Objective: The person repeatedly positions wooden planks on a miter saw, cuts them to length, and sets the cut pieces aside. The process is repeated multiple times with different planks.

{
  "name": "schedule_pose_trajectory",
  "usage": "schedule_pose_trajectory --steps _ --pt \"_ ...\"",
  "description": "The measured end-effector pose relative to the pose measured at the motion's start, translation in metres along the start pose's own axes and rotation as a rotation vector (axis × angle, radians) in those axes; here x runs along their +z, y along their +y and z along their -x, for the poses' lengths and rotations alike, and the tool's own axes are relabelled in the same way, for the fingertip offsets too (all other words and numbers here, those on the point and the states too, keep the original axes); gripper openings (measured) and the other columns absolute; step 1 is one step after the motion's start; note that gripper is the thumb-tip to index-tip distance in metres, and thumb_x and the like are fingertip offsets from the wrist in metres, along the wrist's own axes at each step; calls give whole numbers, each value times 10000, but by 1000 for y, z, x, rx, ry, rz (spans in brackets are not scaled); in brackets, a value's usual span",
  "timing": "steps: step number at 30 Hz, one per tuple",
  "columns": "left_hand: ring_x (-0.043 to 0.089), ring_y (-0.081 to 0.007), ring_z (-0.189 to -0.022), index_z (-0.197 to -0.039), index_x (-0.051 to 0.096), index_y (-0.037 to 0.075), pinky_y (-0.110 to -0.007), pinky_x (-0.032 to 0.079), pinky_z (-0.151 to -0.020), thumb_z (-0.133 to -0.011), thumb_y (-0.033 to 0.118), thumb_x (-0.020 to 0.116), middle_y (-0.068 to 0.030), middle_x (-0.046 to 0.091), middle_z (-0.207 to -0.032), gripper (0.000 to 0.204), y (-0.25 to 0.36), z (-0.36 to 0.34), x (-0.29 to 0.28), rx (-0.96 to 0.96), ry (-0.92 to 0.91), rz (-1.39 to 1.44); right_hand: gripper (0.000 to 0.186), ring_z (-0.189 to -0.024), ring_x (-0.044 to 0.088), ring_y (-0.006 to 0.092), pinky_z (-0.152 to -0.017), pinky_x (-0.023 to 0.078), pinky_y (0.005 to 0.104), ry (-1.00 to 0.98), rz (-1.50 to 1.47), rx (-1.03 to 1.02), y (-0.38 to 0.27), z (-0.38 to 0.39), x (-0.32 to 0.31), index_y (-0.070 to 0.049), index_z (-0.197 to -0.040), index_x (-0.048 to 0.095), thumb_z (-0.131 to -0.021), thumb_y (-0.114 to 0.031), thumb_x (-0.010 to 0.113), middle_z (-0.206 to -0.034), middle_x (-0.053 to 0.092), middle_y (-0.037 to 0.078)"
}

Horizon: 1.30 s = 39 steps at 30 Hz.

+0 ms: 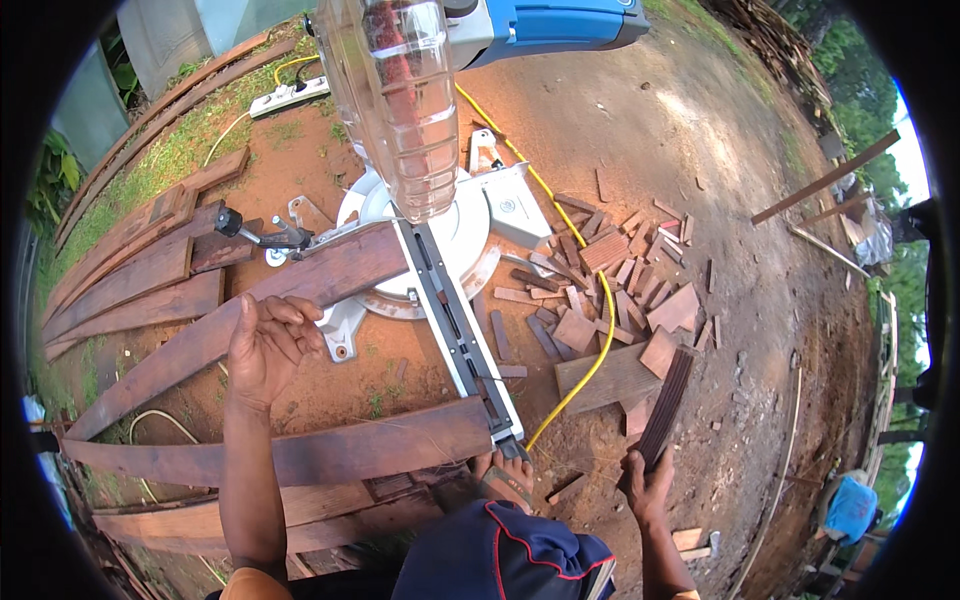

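My left hand (268, 345) is raised above the planks, palm up, with fingers loosely bent, thumb apart and nothing in it. Just beyond it, a long reddish-brown plank (330, 272) lies with its far end on the mitre saw's base (472, 235). A second plank (290, 450) runs below, partly behind my left forearm, its end by the long slotted rail (455, 325). My right hand (648, 483) grips the lower end of a short, dark, grooved board (668, 405), held tilted over the ground. A clear plastic bottle (400, 110) hides part of the saw.
The saw's blue body (550, 30) is above. Many wood offcuts (625, 270) lie right of it, crossed by a yellow cord (607, 330). More planks (140, 265) are stacked left, near a white power strip (290, 97). A foot (505, 478) stands by the rail's near end.
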<state>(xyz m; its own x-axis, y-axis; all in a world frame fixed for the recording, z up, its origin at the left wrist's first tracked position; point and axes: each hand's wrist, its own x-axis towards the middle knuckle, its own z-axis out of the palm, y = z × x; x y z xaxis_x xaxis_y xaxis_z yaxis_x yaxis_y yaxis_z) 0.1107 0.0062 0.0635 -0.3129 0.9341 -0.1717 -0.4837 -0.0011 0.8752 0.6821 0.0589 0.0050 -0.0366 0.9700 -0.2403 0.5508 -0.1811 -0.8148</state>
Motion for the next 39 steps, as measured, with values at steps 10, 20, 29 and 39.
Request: schedule_pose_trajectory --steps 10,20,29,39 --pt "723 -239 -978 -1165 757 -8 -387 551 -919 -1020 323 713 -144 759 -1097 364 -62 13 35 -145 -116 -1048 473 -1180 640 435 -999 521 496 63 515 -561 -41 -61 34 -28 -1388 616 -930 -74 726 -1316 641 231" --pt "692 -419 -1169 -1237 720 5 -531 562 -999 -1014 516 657 -216 712 -1216 562 -134 49 70 -108 -253 -1499 103 -764 691 402 -656 555 497 -399 382 -868 -148 -87 162 -61 -1028 722 -934 -99 742 -840 641 144" --pt "739 -409 -989 -1178 726 -2 -513 599 -883 -971 304 732 -221 729 -1094 370 -152 38 64 10 66 -1180 203 -797 744 412 -729 603 514 -486 690 -1041 -235 -187 246 -51 -1072 767 -942 -195 706 -890 748 224" --pt "745 -344 -934 -1218 697 -15 -444 595 -808 -957 216 753 -217 708 -1081 353 -158 34 63 116 215 -878 155 -843 736 412 -794 590 498 -574 897 -1115 -225 -200 271 -28 -903 744 -928 -159 665 -900 745 199"
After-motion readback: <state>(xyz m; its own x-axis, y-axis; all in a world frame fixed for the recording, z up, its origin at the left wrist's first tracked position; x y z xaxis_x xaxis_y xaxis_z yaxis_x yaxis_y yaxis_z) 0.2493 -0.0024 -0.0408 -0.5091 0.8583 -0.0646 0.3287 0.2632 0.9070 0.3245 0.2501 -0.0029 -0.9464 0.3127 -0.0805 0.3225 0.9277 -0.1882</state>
